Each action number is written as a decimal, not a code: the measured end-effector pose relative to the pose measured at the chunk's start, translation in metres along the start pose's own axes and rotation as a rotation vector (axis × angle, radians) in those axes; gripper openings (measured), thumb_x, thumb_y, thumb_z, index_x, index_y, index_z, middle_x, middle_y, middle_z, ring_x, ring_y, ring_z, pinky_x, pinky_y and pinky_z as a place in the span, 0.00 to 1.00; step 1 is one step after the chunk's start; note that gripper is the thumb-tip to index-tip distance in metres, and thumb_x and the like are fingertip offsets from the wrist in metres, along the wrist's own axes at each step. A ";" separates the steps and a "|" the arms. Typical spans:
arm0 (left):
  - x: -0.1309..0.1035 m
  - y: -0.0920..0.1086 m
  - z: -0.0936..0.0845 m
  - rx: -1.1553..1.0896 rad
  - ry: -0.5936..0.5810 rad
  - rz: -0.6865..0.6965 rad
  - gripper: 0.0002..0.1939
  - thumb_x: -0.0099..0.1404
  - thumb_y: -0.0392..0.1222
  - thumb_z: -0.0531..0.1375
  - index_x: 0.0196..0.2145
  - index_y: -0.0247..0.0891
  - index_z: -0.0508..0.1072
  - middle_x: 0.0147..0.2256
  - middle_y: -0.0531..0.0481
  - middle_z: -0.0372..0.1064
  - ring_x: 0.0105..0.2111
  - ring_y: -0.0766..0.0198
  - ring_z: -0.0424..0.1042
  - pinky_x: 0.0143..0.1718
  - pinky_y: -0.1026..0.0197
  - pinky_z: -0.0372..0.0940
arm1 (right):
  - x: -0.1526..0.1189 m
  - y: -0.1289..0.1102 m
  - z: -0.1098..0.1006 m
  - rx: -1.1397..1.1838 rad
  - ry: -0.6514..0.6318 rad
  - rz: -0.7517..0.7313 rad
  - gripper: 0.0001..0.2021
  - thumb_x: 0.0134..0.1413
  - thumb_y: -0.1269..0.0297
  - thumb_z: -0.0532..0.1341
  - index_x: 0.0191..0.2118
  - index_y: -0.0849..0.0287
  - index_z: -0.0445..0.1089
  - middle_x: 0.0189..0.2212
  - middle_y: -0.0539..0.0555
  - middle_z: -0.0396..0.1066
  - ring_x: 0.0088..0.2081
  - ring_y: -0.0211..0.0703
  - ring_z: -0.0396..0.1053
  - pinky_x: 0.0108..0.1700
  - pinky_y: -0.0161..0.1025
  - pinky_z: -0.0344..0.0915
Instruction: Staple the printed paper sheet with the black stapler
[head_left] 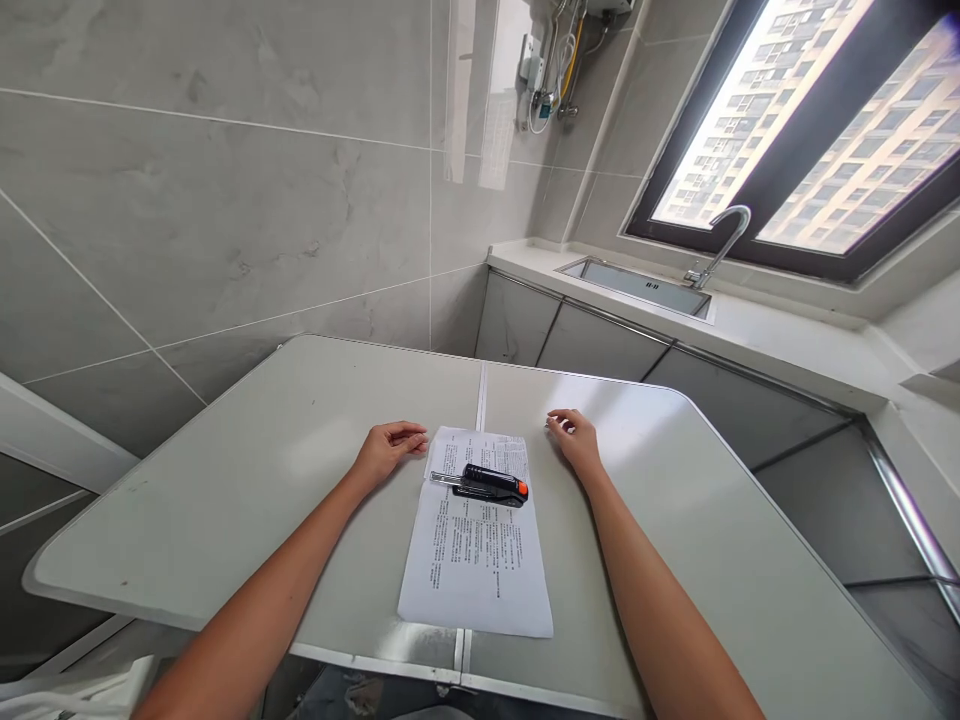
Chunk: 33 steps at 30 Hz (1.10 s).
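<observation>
A black stapler [491, 486] with an orange end lies across a printed sheet of paper [480, 590] on the table. From the stapler's left end sticks out a metal and clear tray. My left hand [388, 450] rests on the table just left of the paper's upper corner, its fingers loosely stretched and nothing visible in them. On the other side, to the right of the paper, my right hand [574, 440] has its fingers curled with the tips together. Something tiny and pale shows at those fingertips, too small to name. Neither hand touches the stapler.
The pale folding table [225, 480] has a seam down its middle and rounded corners. Behind it stands a grey tiled wall [300, 180]. At the right, a counter [780, 330] holds a sink [637, 282] and a tap [724, 240] below a window.
</observation>
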<state>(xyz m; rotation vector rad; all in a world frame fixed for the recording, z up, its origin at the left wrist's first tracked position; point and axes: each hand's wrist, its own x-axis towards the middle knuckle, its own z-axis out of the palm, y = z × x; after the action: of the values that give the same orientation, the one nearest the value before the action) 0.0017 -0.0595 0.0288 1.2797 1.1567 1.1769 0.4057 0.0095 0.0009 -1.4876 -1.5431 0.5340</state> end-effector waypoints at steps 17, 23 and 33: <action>-0.009 0.006 0.018 0.139 -0.260 0.192 0.15 0.63 0.48 0.70 0.46 0.43 0.85 0.47 0.41 0.78 0.47 0.53 0.76 0.50 0.51 0.73 | -0.065 -0.041 0.002 0.312 0.092 0.144 0.08 0.50 0.61 0.59 0.33 0.55 0.75 0.35 0.56 0.74 0.36 0.48 0.70 0.37 0.43 0.65; -0.015 0.014 0.024 0.174 -0.290 0.246 0.12 0.66 0.48 0.68 0.43 0.42 0.86 0.47 0.41 0.79 0.46 0.53 0.78 0.49 0.52 0.75 | -0.082 -0.073 0.010 0.254 -0.079 -0.175 0.07 0.56 0.65 0.60 0.32 0.54 0.75 0.34 0.52 0.71 0.38 0.46 0.68 0.44 0.46 0.66; -0.026 0.019 0.033 0.375 -0.312 0.183 0.21 0.60 0.46 0.72 0.51 0.40 0.82 0.42 0.42 0.83 0.53 0.46 0.77 0.63 0.42 0.64 | -0.096 -0.090 0.016 0.292 -0.378 -0.384 0.10 0.66 0.56 0.62 0.46 0.52 0.78 0.44 0.55 0.68 0.48 0.50 0.69 0.53 0.50 0.66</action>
<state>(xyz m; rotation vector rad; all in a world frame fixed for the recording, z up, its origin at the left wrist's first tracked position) 0.0331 -0.0880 0.0460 1.8157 1.0733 0.8674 0.3302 -0.0929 0.0368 -0.8714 -1.8907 0.8007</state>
